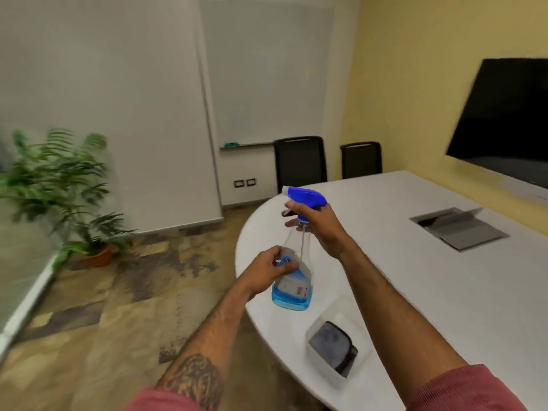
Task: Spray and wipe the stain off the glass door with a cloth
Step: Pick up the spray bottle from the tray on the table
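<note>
Both hands hold a clear spray bottle (pixel 292 287) with a blue trigger head and a little blue liquid at its base, tilted above the near end of the white table (pixel 415 277). My right hand (pixel 318 225) grips its neck under the trigger head. My left hand (pixel 271 268) pinches the labelled body. A dark grey cloth (pixel 333 345) lies folded in a clear plastic tub (pixel 335 307) on the table, just below the bottle. A pale framed glass panel (pixel 26 295) runs along the far left edge, blurred.
A potted fern (pixel 68 188) stands on the patterned floor at the left. Two black chairs (pixel 299 161) sit at the table's far end below a whiteboard (pixel 267 72). A black screen (pixel 504 114) hangs on the yellow wall. A cable hatch (pixel 459 228) is set in the tabletop.
</note>
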Tool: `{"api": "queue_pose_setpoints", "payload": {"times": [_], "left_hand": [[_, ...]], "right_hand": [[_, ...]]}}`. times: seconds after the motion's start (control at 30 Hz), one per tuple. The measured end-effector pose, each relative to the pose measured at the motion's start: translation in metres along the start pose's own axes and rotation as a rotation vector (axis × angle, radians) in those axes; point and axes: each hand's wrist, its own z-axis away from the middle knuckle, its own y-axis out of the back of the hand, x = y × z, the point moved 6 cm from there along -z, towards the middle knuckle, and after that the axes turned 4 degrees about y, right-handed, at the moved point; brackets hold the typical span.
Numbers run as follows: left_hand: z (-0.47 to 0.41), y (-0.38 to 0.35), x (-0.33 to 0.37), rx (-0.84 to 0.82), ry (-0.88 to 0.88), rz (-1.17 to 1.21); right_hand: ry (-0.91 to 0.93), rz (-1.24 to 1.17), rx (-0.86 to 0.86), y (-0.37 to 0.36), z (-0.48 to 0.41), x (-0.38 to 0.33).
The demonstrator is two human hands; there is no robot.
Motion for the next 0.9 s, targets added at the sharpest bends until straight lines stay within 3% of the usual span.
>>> {"api": "queue_pose_setpoints", "payload": {"times": [0.43, 0.67, 0.9], "left_hand": [[0.276, 0.191, -0.054, 0.523, 0.015, 0.166], [0.503, 0.263, -0.088, 0.851, 0.04, 0.178], [0.724, 0.289, -0.112, 1.117, 0.101, 0.163]], "right_hand": [[0.129, -0.272, -0.583, -0.318, 0.089, -0.097], [0.172, -0.332, -0.861, -0.505, 0.225, -0.162], [0.182, -0.403, -1.084, -0.647, 0.383, -0.223]]}}
